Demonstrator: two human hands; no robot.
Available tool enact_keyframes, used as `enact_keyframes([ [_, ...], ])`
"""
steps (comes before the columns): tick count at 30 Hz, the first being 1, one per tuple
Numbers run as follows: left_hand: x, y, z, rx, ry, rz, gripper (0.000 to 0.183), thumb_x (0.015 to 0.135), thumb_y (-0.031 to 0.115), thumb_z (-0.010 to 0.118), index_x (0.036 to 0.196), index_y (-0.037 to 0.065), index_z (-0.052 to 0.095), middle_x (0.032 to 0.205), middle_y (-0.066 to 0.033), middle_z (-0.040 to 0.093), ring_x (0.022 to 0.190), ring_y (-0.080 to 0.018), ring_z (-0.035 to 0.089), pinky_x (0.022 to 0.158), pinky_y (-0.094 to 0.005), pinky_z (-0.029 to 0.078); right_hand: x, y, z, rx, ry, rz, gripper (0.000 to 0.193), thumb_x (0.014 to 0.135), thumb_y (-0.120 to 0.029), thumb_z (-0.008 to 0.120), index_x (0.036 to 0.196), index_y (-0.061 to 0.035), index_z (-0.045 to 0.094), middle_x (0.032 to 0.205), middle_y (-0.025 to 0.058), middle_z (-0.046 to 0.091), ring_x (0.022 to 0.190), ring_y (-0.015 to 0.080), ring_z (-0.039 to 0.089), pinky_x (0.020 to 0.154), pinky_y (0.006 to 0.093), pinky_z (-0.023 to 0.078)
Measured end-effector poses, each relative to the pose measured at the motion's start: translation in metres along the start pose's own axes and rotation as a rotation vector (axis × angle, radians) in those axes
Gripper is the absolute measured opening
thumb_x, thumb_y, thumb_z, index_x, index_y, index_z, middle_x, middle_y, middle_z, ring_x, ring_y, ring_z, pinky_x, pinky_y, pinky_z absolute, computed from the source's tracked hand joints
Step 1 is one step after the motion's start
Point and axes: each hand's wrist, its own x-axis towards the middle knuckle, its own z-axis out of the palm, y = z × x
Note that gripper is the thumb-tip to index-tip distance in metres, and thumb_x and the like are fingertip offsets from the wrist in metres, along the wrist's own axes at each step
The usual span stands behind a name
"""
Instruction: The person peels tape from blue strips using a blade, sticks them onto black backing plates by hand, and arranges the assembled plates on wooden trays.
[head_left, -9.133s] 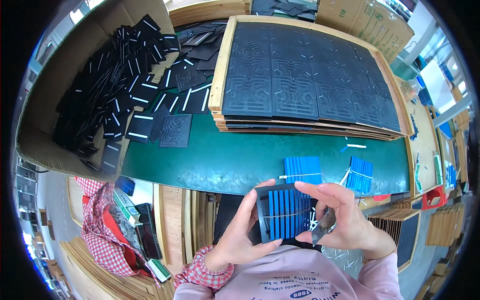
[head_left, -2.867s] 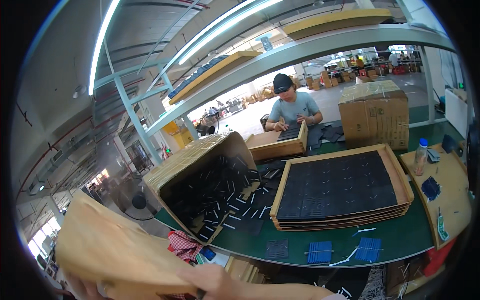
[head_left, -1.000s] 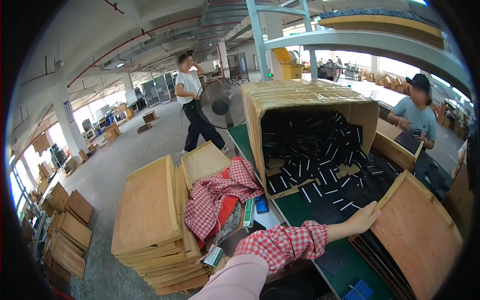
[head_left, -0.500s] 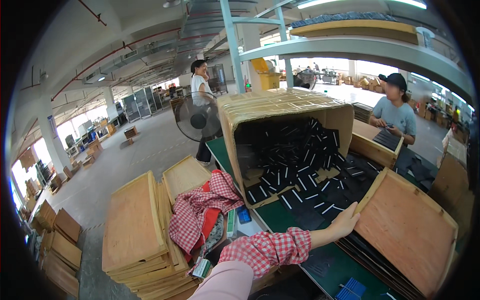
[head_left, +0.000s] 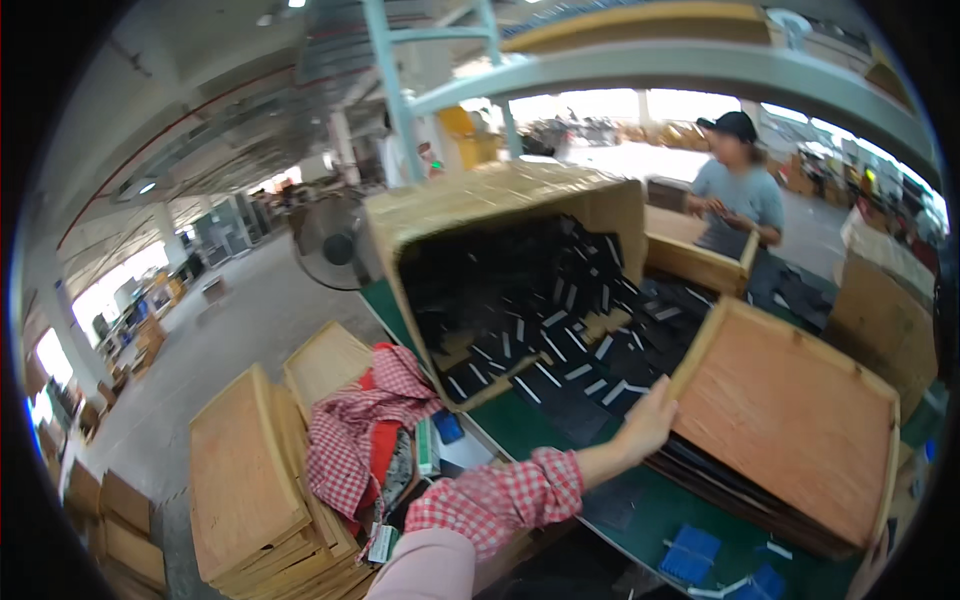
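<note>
My left hand [head_left: 648, 422], below a red-and-white checked sleeve, grips the left rim of a shallow wooden tray [head_left: 785, 400]. The tray rests on or just above a stack of similar trays [head_left: 735, 497], with dark sheets showing at their edges. A skin-toned sliver at the tray's lower right corner may be my right hand [head_left: 882, 555]; its fingers are hidden. Beyond my left hand, a large cardboard box [head_left: 505, 187] lies on its side. Many black pieces with white strips [head_left: 555, 345] spill from it onto the green tabletop [head_left: 497, 417].
Wooden trays [head_left: 235, 450] are stacked at the left, beside checked cloth [head_left: 345, 435]. Blue bundles [head_left: 690, 553] lie near the table's front edge. Across the table, a co-worker [head_left: 735, 185] handles something beside a wooden box [head_left: 700, 262]. A shelf frame [head_left: 640, 75] crosses overhead; a fan [head_left: 335, 243] stands behind.
The view has swung right, so the scene sits further left. The tray lies flatter over the stack, my left hand still on its rim. More blue bundles show at the front edge.
</note>
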Motion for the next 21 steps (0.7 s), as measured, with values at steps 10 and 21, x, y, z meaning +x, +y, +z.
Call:
enact_keyframes([
  [10, -0.004, 0.049, -0.03, -0.4, -0.12, -0.321, 0.042, 0.092, 0.015, 0.043, 0.129, -0.002, 0.038, 0.115, -0.0051, 0.05, 0.104, -0.0129, 0.044, 0.092, -0.0257, 0.033, -0.015, -0.066, 0.008, 0.084, 0.096, 0.209, 0.038, 0.092, -0.025, 0.049, 0.119, 0.0032, 0.051, 0.108, 0.0108, 0.059, 0.098, 0.016, 0.054, 0.086, 0.026, 0.04],
  [21, -0.003, 0.024, -0.034, -0.509, -0.201, -0.205, 0.046, 0.091, 0.013, 0.042, 0.131, -0.007, 0.031, 0.126, -0.0156, 0.045, 0.113, -0.0193, 0.044, 0.094, -0.0274, 0.034, -0.017, -0.074, 0.0, 0.032, 0.073, 0.102, 0.036, 0.092, -0.024, 0.05, 0.115, 0.0036, 0.053, 0.1, 0.0102, 0.059, 0.095, 0.015, 0.053, 0.084, 0.0254, 0.04],
])
